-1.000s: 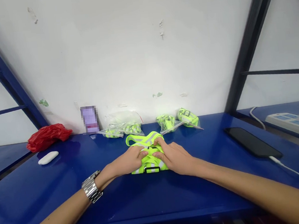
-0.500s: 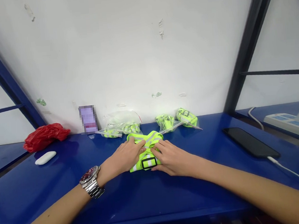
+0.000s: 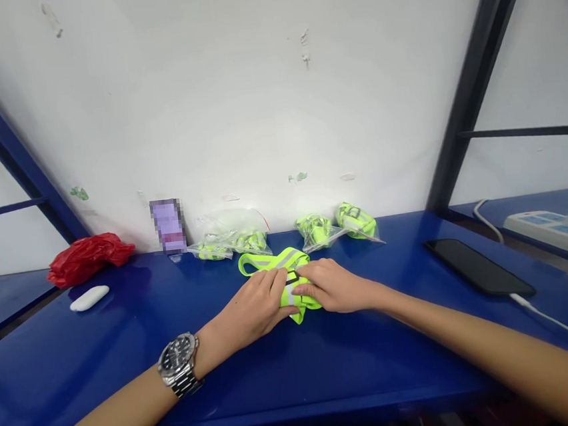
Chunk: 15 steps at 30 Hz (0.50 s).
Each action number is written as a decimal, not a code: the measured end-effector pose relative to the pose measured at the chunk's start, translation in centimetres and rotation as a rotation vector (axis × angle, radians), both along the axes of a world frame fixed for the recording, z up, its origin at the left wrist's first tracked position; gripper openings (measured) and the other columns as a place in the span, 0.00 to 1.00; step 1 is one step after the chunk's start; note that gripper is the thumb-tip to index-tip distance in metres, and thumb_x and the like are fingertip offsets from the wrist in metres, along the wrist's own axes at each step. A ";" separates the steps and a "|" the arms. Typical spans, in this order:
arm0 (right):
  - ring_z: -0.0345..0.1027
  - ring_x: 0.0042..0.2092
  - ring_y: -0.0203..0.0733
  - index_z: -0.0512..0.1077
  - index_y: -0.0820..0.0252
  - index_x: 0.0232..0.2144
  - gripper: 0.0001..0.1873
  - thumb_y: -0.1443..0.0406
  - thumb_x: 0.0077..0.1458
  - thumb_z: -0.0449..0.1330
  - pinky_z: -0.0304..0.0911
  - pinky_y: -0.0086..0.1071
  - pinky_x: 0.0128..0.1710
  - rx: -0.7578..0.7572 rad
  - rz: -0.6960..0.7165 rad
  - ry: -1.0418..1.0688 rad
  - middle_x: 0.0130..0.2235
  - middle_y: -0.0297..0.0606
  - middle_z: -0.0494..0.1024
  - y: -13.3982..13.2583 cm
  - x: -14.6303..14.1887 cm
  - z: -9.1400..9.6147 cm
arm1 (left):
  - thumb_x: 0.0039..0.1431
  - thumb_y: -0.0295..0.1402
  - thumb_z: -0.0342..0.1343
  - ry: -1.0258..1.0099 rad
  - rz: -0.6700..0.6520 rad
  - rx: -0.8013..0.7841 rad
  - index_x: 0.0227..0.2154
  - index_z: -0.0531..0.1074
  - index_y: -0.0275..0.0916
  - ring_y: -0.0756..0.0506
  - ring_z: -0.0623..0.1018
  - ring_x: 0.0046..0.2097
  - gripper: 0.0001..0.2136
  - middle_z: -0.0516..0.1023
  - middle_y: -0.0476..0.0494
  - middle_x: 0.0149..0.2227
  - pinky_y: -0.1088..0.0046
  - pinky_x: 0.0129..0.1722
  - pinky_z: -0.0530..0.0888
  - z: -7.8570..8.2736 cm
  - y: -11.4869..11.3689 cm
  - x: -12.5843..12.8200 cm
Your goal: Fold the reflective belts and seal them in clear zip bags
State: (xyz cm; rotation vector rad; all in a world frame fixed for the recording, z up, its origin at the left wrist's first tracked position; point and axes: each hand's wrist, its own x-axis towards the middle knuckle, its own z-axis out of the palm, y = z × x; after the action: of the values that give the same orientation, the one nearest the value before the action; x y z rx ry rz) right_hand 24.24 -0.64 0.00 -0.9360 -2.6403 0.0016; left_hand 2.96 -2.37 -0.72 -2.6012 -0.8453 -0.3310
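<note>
A neon-yellow reflective strap vest (image 3: 275, 262) with grey stripes and a black buckle lies bunched on the blue table (image 3: 328, 363). My left hand (image 3: 255, 306), a metal watch on its wrist, curls over the bundle's near left side. My right hand (image 3: 334, 287) grips its right side, fingers closed round the folded part. Both hands meet over the buckle, which is mostly hidden between them. A loop of the vest sticks out toward the wall.
Clear bags (image 3: 234, 241) with neon vests (image 3: 355, 223) line the wall. A red plastic bag (image 3: 90, 257) and a white case (image 3: 89, 298) lie at the left. A black phone (image 3: 478, 276) on a cable and a power strip (image 3: 556, 227) sit at the right.
The near end of the vest has been folded away from me, so the bundle is smaller. Both hands moved forward and closed over it, covering the buckle.
</note>
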 end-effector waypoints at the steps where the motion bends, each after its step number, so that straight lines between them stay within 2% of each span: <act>1: 0.65 0.31 0.39 0.67 0.63 0.31 0.17 0.58 0.66 0.47 0.49 0.32 0.29 -0.015 -0.007 0.011 0.30 0.40 0.73 -0.1 0.0 0.0 | 0.66 0.45 0.43 0.011 0.005 -0.004 0.50 0.61 0.31 0.36 0.74 0.46 0.21 0.72 0.32 0.45 0.58 0.44 0.72 0.1 -0.1 0.1; 5: 0.65 0.30 0.39 0.67 0.62 0.30 0.18 0.59 0.66 0.45 0.47 0.31 0.29 -0.068 -0.027 0.086 0.29 0.39 0.73 -0.9 0.3 0.1 | 0.68 0.45 0.39 0.017 -0.005 -0.066 0.44 0.64 0.33 0.38 0.73 0.42 0.19 0.73 0.36 0.40 0.60 0.41 0.71 0.7 -0.4 0.2; 7: 0.64 0.29 0.38 0.66 0.62 0.34 0.19 0.58 0.68 0.41 0.49 0.31 0.29 -0.116 -0.022 0.150 0.29 0.37 0.72 -1.4 0.4 0.2 | 0.68 0.46 0.39 -0.026 -0.017 -0.142 0.43 0.65 0.34 0.39 0.73 0.41 0.19 0.73 0.37 0.38 0.62 0.40 0.71 1.1 -0.4 0.1; 11: 0.62 0.25 0.37 0.59 0.60 0.47 0.19 0.52 0.66 0.43 0.49 0.29 0.27 -0.274 0.048 0.240 0.26 0.30 0.69 -2.1 0.5 0.4 | 0.68 0.46 0.40 -0.161 -0.003 -0.407 0.38 0.68 0.37 0.46 0.73 0.33 0.19 0.74 0.44 0.33 0.71 0.34 0.67 2.2 -0.3 -0.1; 15: 0.57 0.22 0.35 0.62 0.59 0.41 0.20 0.50 0.66 0.41 0.46 0.28 0.24 -0.311 -0.004 0.239 0.22 0.28 0.63 -2.0 0.0 0.5 | 0.68 0.48 0.38 -0.225 0.020 -0.654 0.34 0.68 0.38 0.52 0.63 0.22 0.21 0.66 0.53 0.22 0.75 0.26 0.61 3.1 0.0 -0.2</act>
State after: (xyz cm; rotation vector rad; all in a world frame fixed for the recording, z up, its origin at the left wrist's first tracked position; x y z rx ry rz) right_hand 24.19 -2.67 0.46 -0.9679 -2.4552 0.5038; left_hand 2.71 -2.40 2.36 -3.1903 -1.2214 -0.3985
